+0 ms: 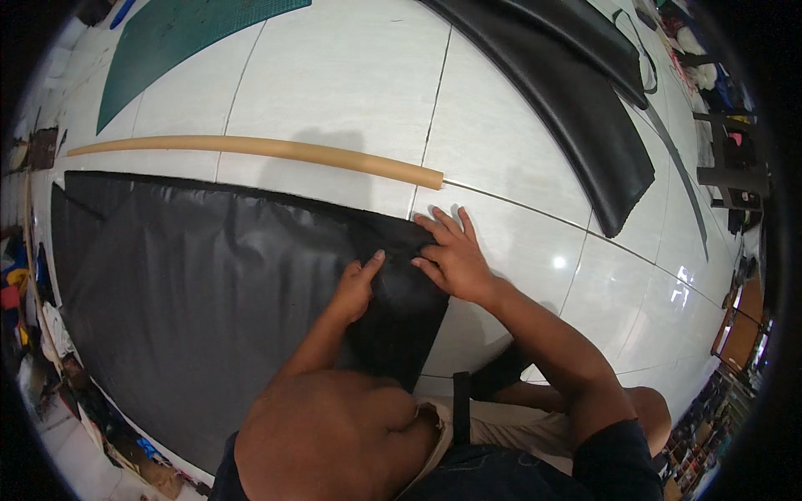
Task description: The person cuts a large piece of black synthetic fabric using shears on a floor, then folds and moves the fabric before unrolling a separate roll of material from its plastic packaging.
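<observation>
A large black sheet that looks like leather or vinyl lies spread on the floor in front of me, its right end darker and seemingly folded over. On that darker part rests my left hand, thumb stretched forward and the other fingers curled in against the material. My right hand lies at the sheet's far right corner, its fingers spread over the edge and partly past it onto the tiles. Just beyond the far edge is a long tan cardboard tube, touched by neither hand.
White floor tiles surround the sheet. Black rolled material lies at the far right, with a thin dark strip beside it. A green cutting mat is at the far left. Assorted clutter lines both sides. My bent knees are close to the sheet.
</observation>
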### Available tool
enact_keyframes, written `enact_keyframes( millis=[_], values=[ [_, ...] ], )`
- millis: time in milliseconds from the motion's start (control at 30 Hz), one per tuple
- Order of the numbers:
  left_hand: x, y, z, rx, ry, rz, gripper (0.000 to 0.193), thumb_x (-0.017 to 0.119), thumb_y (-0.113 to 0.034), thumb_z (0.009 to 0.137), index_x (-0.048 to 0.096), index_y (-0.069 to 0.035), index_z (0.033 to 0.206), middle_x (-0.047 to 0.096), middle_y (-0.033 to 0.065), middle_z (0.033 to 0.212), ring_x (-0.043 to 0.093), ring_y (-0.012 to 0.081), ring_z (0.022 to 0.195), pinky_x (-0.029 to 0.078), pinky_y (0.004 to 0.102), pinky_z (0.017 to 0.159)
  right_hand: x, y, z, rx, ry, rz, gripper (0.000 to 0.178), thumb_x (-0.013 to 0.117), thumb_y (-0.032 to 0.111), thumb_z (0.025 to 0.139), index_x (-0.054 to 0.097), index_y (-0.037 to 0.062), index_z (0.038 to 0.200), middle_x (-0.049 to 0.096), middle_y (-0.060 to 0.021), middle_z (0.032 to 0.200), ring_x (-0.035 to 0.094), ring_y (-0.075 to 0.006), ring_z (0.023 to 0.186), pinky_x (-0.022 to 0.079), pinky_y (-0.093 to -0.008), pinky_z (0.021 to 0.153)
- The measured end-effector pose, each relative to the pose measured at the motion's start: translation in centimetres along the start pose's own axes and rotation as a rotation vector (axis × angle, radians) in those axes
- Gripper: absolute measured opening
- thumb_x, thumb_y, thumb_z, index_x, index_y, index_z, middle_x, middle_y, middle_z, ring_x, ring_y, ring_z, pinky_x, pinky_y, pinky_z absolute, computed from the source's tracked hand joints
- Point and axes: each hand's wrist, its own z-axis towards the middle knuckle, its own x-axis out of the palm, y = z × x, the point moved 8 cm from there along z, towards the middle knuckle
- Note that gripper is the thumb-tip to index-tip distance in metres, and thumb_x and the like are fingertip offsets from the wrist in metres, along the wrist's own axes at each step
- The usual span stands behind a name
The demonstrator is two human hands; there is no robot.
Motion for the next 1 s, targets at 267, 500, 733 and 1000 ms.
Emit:
enact_keyframes(
  millis=[267,500,733,1000],
  values=[
    [-1.2,1.7,2.0,0.012,0.099,0.073,0.035,0.069,-0.035,0.086,0.055,-0.005,0.096,0.058,0.0022,0.08,0.05,0.0094,0.056,0.04,0.0255,0.049,-4.2,3.3,0.3,-0.15,-0.22,0.049,0.034,0.071,0.038,0.08,0.064,0.0076,0.094,0.048,-0.0168,0.135,0.042,-0.0373,0.128,0.023,-0.0597,0.11],
    [0.6,1.1,0.6,-0.058,0.33,-0.226,0.051,0.059,-0.041,0.091,0.056,-0.003,0.124,0.064,0.0127,0.116,0.064,0.0264,0.102,0.052,0.0357,0.083,1.1,4.4,-1.3,-0.175,0.103,-0.246,0.035,0.075,0.037,0.073,0.065,0.0077,0.088,0.043,-0.0147,0.143,0.032,-0.0369,0.138,0.017,-0.0617,0.113],
    [3.7,-2.4,-1.7,0.255,0.142,0.429,0.047,0.062,-0.03,0.091,0.054,-0.002,0.127,0.06,0.0197,0.121,0.06,0.0331,0.109,0.044,0.0465,0.098,-4.1,-4.3,-0.2,0.043,0.215,-0.121,0.02,0.071,0.023,0.08,0.06,0.0076,0.087,0.057,-0.0127,0.118,0.05,-0.0295,0.119,0.028,-0.0524,0.109],
    [2.8,-5.8,-2.1,0.978,-0.255,1.513,0.066,0.066,-0.035,0.083,0.046,-0.01,0.14,0.023,0.0266,0.153,0.022,0.0523,0.138,0.016,0.065,0.11,-3.7,-6.4,-0.5,-0.259,0.176,-0.016,0.027,0.071,0.025,0.082,0.061,0.0052,0.096,0.06,-0.0167,0.112,0.057,-0.0331,0.107,0.045,-0.0453,0.09]
  ],
)
